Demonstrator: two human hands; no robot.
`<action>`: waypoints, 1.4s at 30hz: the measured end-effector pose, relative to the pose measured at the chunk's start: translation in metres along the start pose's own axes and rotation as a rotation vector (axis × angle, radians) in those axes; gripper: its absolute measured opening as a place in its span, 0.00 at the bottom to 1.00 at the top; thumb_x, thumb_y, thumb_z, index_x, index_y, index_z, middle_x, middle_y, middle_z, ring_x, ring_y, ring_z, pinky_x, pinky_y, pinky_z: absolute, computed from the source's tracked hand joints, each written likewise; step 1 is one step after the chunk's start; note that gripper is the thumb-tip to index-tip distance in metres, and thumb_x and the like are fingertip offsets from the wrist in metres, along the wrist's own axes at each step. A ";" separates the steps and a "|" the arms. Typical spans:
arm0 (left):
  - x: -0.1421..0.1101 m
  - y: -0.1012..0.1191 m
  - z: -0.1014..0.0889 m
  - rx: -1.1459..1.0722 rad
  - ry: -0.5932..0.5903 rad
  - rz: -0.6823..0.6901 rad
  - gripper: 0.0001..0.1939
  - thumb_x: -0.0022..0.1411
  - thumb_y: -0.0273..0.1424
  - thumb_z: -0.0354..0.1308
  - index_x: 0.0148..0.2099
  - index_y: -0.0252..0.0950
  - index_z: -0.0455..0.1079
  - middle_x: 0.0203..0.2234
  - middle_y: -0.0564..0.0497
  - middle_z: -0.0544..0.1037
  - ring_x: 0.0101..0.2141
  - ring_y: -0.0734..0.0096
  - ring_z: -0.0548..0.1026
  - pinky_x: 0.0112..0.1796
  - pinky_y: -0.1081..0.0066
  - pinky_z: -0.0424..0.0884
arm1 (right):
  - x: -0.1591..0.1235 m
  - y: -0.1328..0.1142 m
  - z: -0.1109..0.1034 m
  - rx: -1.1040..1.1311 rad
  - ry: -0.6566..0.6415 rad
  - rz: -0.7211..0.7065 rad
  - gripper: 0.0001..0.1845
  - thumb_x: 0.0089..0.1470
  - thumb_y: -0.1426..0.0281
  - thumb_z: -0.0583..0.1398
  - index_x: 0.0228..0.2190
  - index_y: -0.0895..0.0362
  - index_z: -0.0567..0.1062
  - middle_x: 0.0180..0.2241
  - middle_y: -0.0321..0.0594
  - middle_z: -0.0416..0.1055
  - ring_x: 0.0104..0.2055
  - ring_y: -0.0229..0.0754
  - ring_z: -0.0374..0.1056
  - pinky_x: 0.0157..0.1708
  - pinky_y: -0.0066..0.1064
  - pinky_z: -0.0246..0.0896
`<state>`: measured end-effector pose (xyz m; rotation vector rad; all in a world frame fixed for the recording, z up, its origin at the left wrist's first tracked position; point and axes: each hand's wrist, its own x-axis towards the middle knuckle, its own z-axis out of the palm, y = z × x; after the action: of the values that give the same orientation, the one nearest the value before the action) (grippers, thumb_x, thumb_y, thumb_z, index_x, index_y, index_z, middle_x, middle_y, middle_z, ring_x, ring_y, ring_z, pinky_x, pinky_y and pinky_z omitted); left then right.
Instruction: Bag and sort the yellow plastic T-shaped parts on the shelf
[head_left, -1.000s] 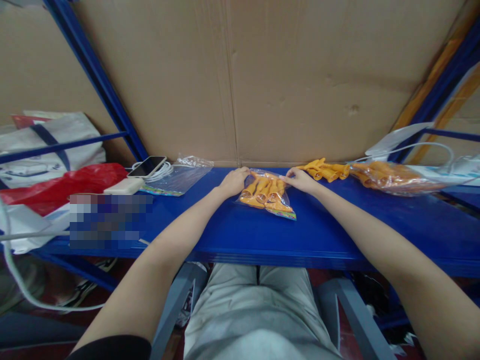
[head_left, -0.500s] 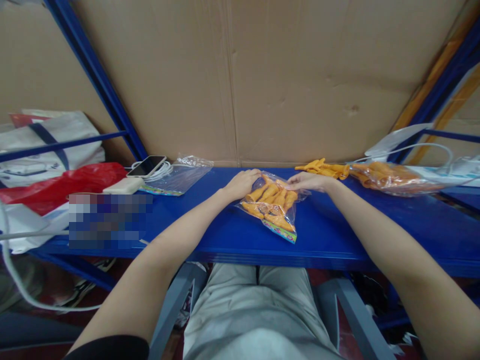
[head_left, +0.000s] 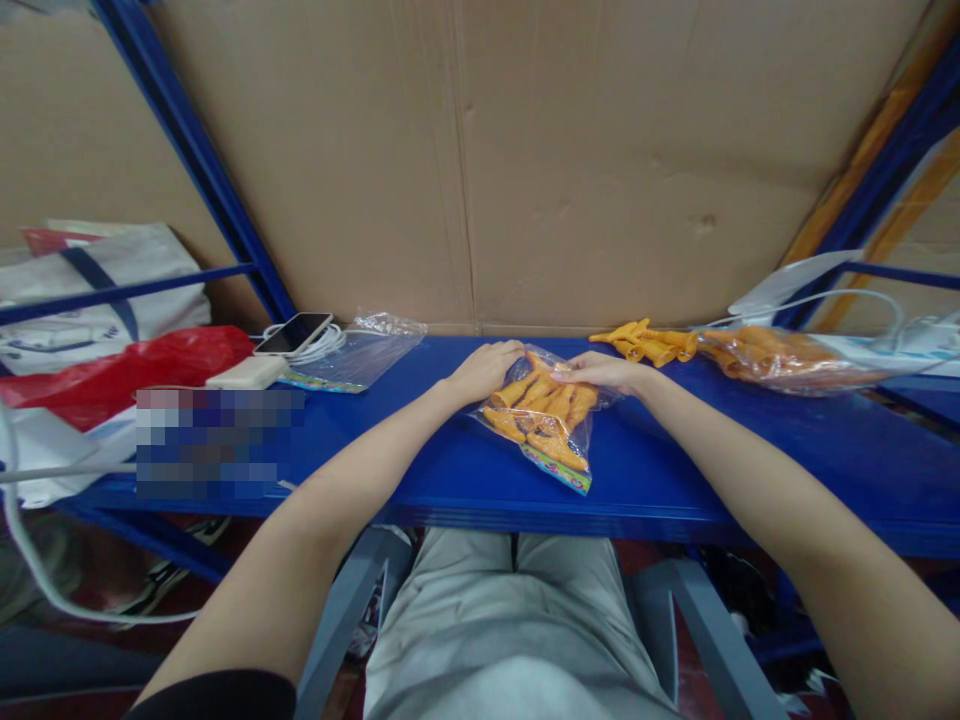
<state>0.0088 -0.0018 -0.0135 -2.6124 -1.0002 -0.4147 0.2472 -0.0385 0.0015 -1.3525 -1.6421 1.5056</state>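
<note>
Blurring under glare, orange pieces (head_left: 559,402) fill the clear bag (head_left: 556,470) at four o'clock from the left hand (head_left: 487,372), eight from the right hand (head_left: 600,372). Both touch it, fingertips partly hidden; whether they pinch, I cannot tell. Loose pieces (head_left: 657,347) lie beyond, at the right's two.

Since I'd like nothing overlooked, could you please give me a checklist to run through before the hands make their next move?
1. Left hand at the clear plastic bag: ok, at its far left edge.
2. Right hand at the same bag: ok, on its right side; firmness of grip cannot tell.
3. Orange cone-shaped pieces inside the bag: ok, several show through.
4. Bag mouth sealed: cannot tell.
5. Tabletop free of loose orange pieces: not ok, some lie beyond the right hand.
6. Other clear bag apart from the hands: ok, beside the phone.
</note>
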 end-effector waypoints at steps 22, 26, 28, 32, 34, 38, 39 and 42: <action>-0.009 -0.050 0.015 -0.118 0.101 -0.237 0.26 0.60 0.16 0.48 0.57 0.31 0.74 0.62 0.40 0.72 0.61 0.61 0.71 0.63 0.62 0.67 | 0.006 -0.001 0.011 0.298 0.243 -0.158 0.05 0.54 0.75 0.68 0.35 0.59 0.78 0.33 0.44 0.82 0.33 0.39 0.78 0.44 0.32 0.76; -0.014 -0.068 0.023 -0.117 0.090 -0.316 0.25 0.59 0.17 0.48 0.54 0.31 0.76 0.57 0.41 0.75 0.57 0.61 0.74 0.62 0.63 0.68 | 0.012 0.000 0.007 0.374 0.445 -0.185 0.05 0.56 0.74 0.67 0.33 0.57 0.75 0.33 0.43 0.81 0.35 0.41 0.79 0.44 0.34 0.76; -0.016 -0.072 0.026 -0.108 0.074 -0.330 0.24 0.59 0.18 0.48 0.53 0.32 0.77 0.56 0.43 0.76 0.56 0.62 0.75 0.62 0.63 0.68 | 0.015 -0.001 0.004 0.427 0.545 -0.188 0.07 0.56 0.75 0.66 0.33 0.56 0.72 0.31 0.41 0.80 0.35 0.42 0.78 0.42 0.34 0.77; -0.016 -0.070 0.029 -0.108 0.027 -0.320 0.23 0.60 0.19 0.49 0.52 0.33 0.78 0.54 0.44 0.78 0.55 0.62 0.76 0.62 0.63 0.68 | 0.016 -0.003 -0.004 0.547 0.709 -0.216 0.09 0.55 0.78 0.65 0.33 0.56 0.70 0.27 0.39 0.77 0.35 0.42 0.77 0.39 0.33 0.76; -0.015 -0.066 0.028 -0.115 0.000 -0.311 0.22 0.61 0.19 0.49 0.52 0.33 0.78 0.55 0.43 0.77 0.55 0.61 0.76 0.62 0.63 0.68 | 0.014 -0.005 -0.008 0.594 0.751 -0.240 0.07 0.57 0.77 0.64 0.33 0.56 0.70 0.28 0.39 0.76 0.34 0.41 0.76 0.39 0.33 0.74; -0.014 -0.058 0.026 -0.123 -0.029 -0.290 0.22 0.62 0.20 0.49 0.52 0.33 0.78 0.56 0.43 0.76 0.56 0.61 0.76 0.62 0.64 0.68 | 0.012 -0.010 -0.018 0.628 0.801 -0.288 0.06 0.56 0.76 0.63 0.34 0.56 0.70 0.28 0.38 0.76 0.34 0.41 0.75 0.38 0.34 0.75; -0.014 -0.057 0.026 -0.125 -0.031 -0.282 0.22 0.62 0.20 0.49 0.52 0.33 0.78 0.56 0.43 0.77 0.55 0.62 0.76 0.62 0.64 0.68 | 0.012 -0.011 -0.020 0.636 0.818 -0.298 0.06 0.56 0.76 0.63 0.34 0.55 0.70 0.28 0.37 0.76 0.33 0.41 0.75 0.38 0.35 0.76; -0.014 -0.057 0.025 -0.128 -0.028 -0.251 0.21 0.62 0.20 0.49 0.52 0.33 0.79 0.54 0.43 0.78 0.54 0.62 0.77 0.62 0.63 0.68 | 0.012 -0.014 -0.028 0.670 0.852 -0.324 0.07 0.55 0.75 0.63 0.33 0.54 0.70 0.29 0.35 0.76 0.33 0.39 0.75 0.37 0.33 0.77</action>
<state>-0.0366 0.0396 -0.0310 -2.6166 -1.3605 -0.5175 0.2627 -0.0141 0.0182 -1.0424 -0.6786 0.9327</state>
